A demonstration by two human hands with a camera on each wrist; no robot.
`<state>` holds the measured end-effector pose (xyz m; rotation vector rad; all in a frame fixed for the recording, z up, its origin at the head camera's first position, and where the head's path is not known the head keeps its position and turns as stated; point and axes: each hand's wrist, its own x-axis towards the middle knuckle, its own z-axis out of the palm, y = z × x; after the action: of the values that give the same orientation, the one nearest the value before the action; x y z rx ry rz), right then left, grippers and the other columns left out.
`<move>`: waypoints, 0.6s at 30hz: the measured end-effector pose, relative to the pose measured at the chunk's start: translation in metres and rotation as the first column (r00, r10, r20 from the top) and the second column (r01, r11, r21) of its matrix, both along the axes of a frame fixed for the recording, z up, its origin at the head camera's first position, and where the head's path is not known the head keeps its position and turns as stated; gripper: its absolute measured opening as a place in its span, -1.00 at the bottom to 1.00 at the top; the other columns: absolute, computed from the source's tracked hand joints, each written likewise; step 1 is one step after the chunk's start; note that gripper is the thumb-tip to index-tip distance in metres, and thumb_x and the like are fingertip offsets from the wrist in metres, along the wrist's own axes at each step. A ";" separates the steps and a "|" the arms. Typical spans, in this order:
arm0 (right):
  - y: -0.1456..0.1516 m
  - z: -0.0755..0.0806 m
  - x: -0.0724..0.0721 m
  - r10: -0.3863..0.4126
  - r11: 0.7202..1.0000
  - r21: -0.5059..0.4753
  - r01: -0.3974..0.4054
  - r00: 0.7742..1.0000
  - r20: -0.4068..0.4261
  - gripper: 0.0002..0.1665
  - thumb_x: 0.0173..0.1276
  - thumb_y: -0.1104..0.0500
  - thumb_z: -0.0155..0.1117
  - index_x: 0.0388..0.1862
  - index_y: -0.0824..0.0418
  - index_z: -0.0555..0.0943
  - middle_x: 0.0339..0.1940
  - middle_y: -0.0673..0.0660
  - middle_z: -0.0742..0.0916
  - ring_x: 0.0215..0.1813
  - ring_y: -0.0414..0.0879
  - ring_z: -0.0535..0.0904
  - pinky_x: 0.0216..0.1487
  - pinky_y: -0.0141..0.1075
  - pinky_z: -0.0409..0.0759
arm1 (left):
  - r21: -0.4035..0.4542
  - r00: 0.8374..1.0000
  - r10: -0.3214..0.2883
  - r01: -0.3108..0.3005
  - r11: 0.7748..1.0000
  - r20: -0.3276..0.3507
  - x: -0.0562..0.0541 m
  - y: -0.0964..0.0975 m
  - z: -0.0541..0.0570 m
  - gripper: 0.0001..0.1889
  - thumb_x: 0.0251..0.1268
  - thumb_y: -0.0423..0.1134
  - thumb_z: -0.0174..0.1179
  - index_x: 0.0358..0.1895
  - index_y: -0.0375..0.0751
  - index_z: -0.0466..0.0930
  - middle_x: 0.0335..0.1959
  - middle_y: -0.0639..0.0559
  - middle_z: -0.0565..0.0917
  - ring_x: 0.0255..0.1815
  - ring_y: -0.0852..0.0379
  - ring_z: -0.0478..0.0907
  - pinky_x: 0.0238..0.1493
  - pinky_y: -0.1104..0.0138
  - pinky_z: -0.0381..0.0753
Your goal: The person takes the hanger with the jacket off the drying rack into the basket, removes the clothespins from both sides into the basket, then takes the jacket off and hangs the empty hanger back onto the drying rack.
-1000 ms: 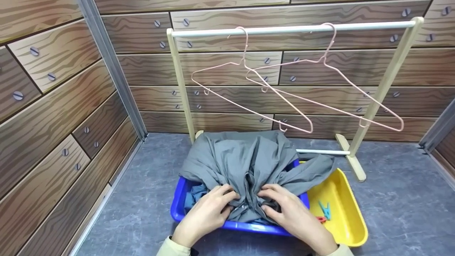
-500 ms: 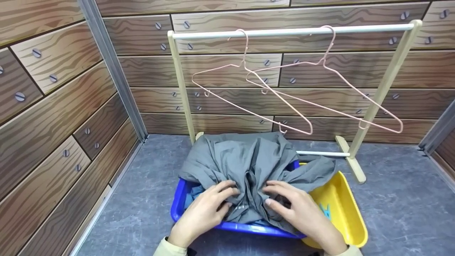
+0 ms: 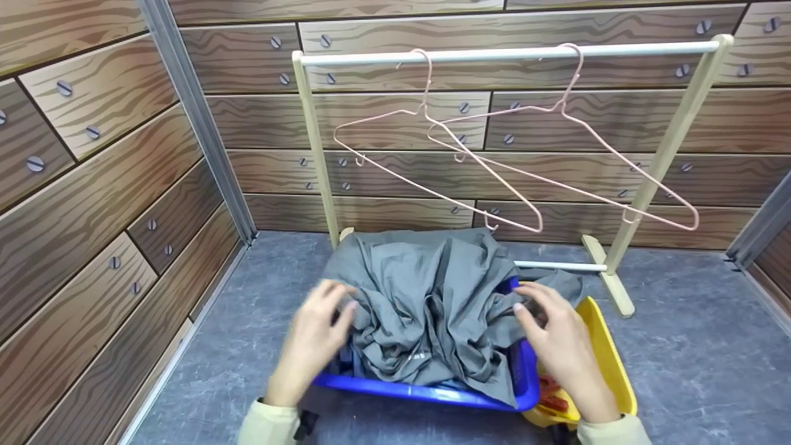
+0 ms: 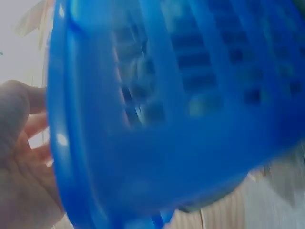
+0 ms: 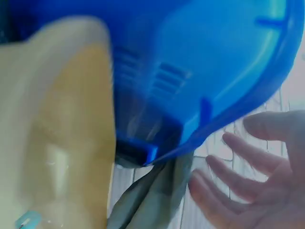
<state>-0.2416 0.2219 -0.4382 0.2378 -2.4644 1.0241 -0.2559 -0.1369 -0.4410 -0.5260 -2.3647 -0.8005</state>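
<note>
A crumpled grey garment [image 3: 426, 284] lies heaped in the blue basket [image 3: 426, 394], draped over its back edge and over part of the yellow basket. My left hand [image 3: 315, 327] is over the basket's left side, fingers loosely bent around nothing. In the left wrist view the blue basket wall [image 4: 167, 152] fills most of the picture, with the left hand [image 4: 24, 157] beside its rim. Above the right rim hovers my right hand [image 3: 559, 334], thumb and fingers spread. The right wrist view shows that right hand [image 5: 252, 171] bare of any object.
A yellow basket [image 3: 609, 352] sits at the right, with red clothespins [image 3: 553, 403] and a teal clothespin [image 5: 28, 219] in it. Behind stands a garment rack [image 3: 507, 55] with two pink hangers [image 3: 476, 157] [image 3: 624, 145]. Wood-patterned walls [image 3: 93, 185] bound the left and back.
Both hands have left the middle of the grey garment and moved apart, the left to the left rim and the right to the right rim. Cloth at the front right now hangs over the basket's front edge.
</note>
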 end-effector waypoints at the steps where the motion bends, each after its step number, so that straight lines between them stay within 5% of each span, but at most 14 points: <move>1: 0.002 -0.002 -0.002 -0.009 1.000 -0.002 0.009 1.000 0.022 -0.66 0.43 0.14 0.25 0.14 0.17 0.64 0.24 0.16 0.60 0.20 0.10 0.52 0.08 0.00 0.50 | 0.002 0.999 0.040 -0.040 0.999 0.023 -0.003 -0.005 -0.001 -0.80 0.30 -0.23 0.30 -0.05 -0.11 0.67 -0.06 0.05 0.59 -0.02 0.06 0.57 -0.01 0.14 0.58; 5: 0.007 -0.011 -0.011 -0.028 0.999 0.021 0.026 0.994 0.106 -0.52 0.44 0.02 0.25 0.24 0.21 0.56 0.31 0.26 0.52 0.29 0.21 0.43 0.20 0.10 0.39 | -0.015 0.970 0.163 -0.163 0.986 0.182 -0.012 -0.020 -0.010 -0.67 0.30 -0.04 0.30 0.05 -0.06 0.63 0.06 0.01 0.56 0.08 -0.07 0.54 -0.01 -0.02 0.53; 10: 0.010 -0.024 -0.019 -0.027 0.997 0.073 0.013 0.982 0.187 -0.31 0.37 -0.04 0.30 0.37 0.26 0.42 0.40 0.35 0.39 0.35 0.32 0.33 0.29 0.18 0.27 | -0.050 0.913 0.208 -0.204 0.978 0.351 -0.023 -0.027 -0.026 -0.44 0.28 0.03 0.30 0.29 -0.05 0.46 0.22 -0.12 0.48 0.08 -0.22 0.55 -0.04 -0.11 0.52; 15: 0.012 -0.028 -0.021 -0.044 0.994 0.103 0.021 0.973 0.225 -0.31 0.35 -0.01 0.32 0.39 0.21 0.40 0.35 0.37 0.45 0.28 0.34 0.40 0.19 0.19 0.35 | -0.038 0.883 0.221 -0.226 0.973 0.415 -0.028 -0.029 -0.035 -0.30 0.25 -0.07 0.35 0.41 -0.14 0.29 0.24 -0.25 0.45 -0.01 -0.37 0.56 -0.07 -0.17 0.52; 18: 0.012 -0.027 -0.021 -0.055 0.993 0.110 0.032 0.976 0.211 -0.40 0.34 0.02 0.32 0.31 0.18 0.49 0.23 0.34 0.57 0.19 0.31 0.49 0.11 0.16 0.41 | -0.027 0.885 0.245 -0.256 0.966 0.397 -0.028 -0.029 -0.036 -0.34 0.25 -0.16 0.35 0.39 -0.19 0.33 0.21 -0.27 0.51 0.03 -0.39 0.54 -0.03 -0.17 0.50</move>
<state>-0.2624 0.2336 -0.4654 0.1112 -2.7085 0.9454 -0.2840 -0.1657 -0.4773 -0.0359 -2.7136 -0.8804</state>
